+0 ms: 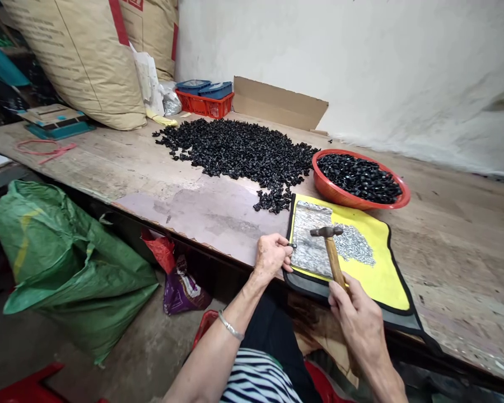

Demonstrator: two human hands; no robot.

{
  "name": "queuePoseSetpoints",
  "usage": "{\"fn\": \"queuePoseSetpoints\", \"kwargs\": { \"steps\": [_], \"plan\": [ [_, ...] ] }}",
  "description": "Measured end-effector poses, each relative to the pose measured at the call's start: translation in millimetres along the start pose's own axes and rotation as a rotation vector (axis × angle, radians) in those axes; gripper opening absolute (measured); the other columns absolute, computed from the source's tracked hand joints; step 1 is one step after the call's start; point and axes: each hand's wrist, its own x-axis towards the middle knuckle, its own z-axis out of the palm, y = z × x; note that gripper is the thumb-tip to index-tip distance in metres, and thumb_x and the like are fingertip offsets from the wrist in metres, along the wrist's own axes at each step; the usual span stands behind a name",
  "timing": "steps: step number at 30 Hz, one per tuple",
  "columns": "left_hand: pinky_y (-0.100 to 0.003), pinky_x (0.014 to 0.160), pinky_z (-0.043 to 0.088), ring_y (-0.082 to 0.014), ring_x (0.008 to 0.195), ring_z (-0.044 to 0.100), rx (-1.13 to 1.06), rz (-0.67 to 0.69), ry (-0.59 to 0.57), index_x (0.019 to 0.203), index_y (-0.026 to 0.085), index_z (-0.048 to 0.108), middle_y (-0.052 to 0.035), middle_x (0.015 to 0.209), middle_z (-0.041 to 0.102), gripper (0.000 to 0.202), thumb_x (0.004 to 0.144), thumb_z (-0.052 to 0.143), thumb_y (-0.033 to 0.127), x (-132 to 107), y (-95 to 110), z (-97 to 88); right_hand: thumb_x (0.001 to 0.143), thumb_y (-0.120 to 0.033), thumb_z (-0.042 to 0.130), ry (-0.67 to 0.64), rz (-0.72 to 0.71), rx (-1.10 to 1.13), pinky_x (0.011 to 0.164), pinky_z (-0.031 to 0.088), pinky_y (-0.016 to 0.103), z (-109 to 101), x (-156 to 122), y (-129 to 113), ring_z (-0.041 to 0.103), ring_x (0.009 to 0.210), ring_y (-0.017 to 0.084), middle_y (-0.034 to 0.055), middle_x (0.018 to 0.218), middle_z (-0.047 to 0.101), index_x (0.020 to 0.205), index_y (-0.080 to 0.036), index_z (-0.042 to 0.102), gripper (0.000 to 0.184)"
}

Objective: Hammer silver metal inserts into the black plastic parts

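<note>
My right hand [359, 316] is closed round the wooden handle of a hammer [334, 258], whose metal head is over a worn metal plate [313, 238]. At the plate's left edge, my left hand [273, 254] pinches a small black part [293, 246] between thumb and fingers. The plate lies on a yellow mat [388, 274] with black edging. Beside it on the mat is a heap of tiny silvery pieces [355, 246]. Whether the hammer head touches the plate I cannot tell.
A large pile of small black parts [243, 148] spreads over the wooden table [151, 173]. Behind the mat, a red bowl [340, 196] holds more of them. A red basket [205, 105], cardboard [277, 103] and big sacks [84, 61] stand at the back. A green sack [67, 263] is at left.
</note>
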Motion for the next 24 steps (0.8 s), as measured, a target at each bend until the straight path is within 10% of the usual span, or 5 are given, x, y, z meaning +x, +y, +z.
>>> {"fn": "queuePoseSetpoints", "kwargs": {
  "steps": [5,15,20,24],
  "plan": [
    [-0.023,0.028,0.043,-0.0113,0.027,0.048,-0.130,0.092,-0.127,0.067,0.012,0.054,0.0038,0.039,0.054,0.013,0.059,0.063,0.017,-24.2,13.1,-8.6,0.066,-0.034,0.063,-0.230,0.263,0.573,0.037,0.038,0.023,-0.6,20.0,-8.3,0.044,0.041,0.010,-0.0050,0.059,0.055,0.137,-0.017,0.033,0.080],
    [-0.024,0.031,0.048,-0.0103,0.032,0.051,-0.196,0.154,-0.252,0.070,0.012,0.059,0.0017,0.048,0.059,0.012,0.061,0.067,0.015,-52.2,27.6,-16.5,0.073,-0.039,0.055,0.064,-0.194,-0.069,0.071,0.046,0.033,-15.4,7.5,-29.5,0.061,0.080,0.022,0.0097,0.084,0.067,0.081,-0.019,0.069,0.026],
    [-0.023,0.030,0.048,-0.0096,0.032,0.049,-0.175,0.148,-0.272,0.071,0.011,0.060,0.0024,0.046,0.058,0.014,0.063,0.069,0.017,-50.7,20.4,-16.2,0.071,-0.045,0.062,-0.331,-0.021,0.352,0.052,0.046,0.028,-5.8,0.7,-54.6,0.054,0.050,0.013,0.0029,0.065,0.064,0.088,-0.015,0.065,0.035],
    [-0.023,0.029,0.046,-0.0102,0.031,0.049,-0.164,0.144,-0.273,0.071,0.011,0.059,0.0028,0.044,0.057,0.016,0.063,0.070,0.020,-48.4,15.9,-16.6,0.069,-0.044,0.066,-0.365,-0.002,0.502,0.047,0.043,0.025,3.7,-0.4,-57.7,0.053,0.045,0.011,0.0020,0.062,0.062,0.083,-0.014,0.063,0.033]
  ]
}}
